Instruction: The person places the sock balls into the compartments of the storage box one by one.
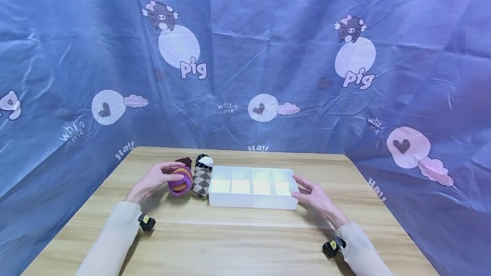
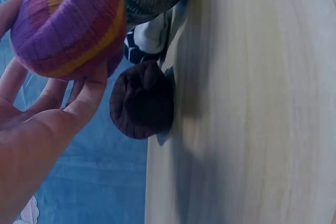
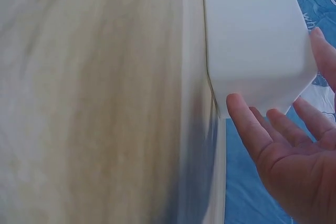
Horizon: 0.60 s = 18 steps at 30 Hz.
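Note:
My left hand (image 1: 159,179) grips a rolled-up sock (image 1: 180,181) striped purple, red and orange; in the left wrist view the striped sock (image 2: 73,24) appears lifted off the table. Behind it sits a dark brown rolled sock (image 2: 142,100). To its right are a grey argyle rolled sock (image 1: 201,181) and, farther back, a black-and-white rolled sock (image 1: 204,161). A white box (image 1: 251,201) with several compartments in a row stands right of the socks. My right hand (image 1: 315,198) touches the box's right end, its fingers spread and fairly straight.
The wooden table (image 1: 230,242) carries everything. A blue cloth (image 1: 245,67) printed with pigs and words hangs behind the table and along its sides. Each wrist wears a small black camera, such as the one on the left wrist (image 1: 146,222).

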Available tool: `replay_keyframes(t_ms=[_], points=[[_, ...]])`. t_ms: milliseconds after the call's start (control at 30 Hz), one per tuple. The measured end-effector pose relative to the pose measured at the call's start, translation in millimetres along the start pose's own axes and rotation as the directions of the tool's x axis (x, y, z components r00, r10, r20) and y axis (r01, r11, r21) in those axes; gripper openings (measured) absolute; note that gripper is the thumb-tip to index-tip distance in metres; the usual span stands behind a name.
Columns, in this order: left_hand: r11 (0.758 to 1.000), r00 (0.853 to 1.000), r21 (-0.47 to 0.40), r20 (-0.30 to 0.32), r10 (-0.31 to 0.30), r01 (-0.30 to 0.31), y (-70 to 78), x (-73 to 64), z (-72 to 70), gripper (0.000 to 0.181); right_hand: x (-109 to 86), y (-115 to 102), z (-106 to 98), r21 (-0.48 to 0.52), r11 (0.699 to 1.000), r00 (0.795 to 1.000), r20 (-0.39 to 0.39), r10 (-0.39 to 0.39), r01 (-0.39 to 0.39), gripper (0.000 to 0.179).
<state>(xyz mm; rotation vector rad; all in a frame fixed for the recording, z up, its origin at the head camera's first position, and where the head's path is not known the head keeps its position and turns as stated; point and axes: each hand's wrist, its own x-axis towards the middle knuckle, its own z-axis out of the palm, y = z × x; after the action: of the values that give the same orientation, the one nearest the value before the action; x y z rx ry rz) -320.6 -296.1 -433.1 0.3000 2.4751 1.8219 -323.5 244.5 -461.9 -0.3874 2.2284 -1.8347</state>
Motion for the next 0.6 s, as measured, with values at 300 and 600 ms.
replay_keyframes(t_ms=[300,600], points=[[0.997,0.999,-0.058,-0.015,0.042,-0.043,9.4,10.3,14.8,0.063,-1.1,1,-1,0.033,0.999,1.000,0.007,0.016,-0.016,0.079],[0.991,0.995,-0.104,-0.051,0.083,-0.088,13.6,19.2,28.9,0.060,-0.6,2,-3,0.062,0.998,1.000,0.024,0.006,-0.008,0.080]])
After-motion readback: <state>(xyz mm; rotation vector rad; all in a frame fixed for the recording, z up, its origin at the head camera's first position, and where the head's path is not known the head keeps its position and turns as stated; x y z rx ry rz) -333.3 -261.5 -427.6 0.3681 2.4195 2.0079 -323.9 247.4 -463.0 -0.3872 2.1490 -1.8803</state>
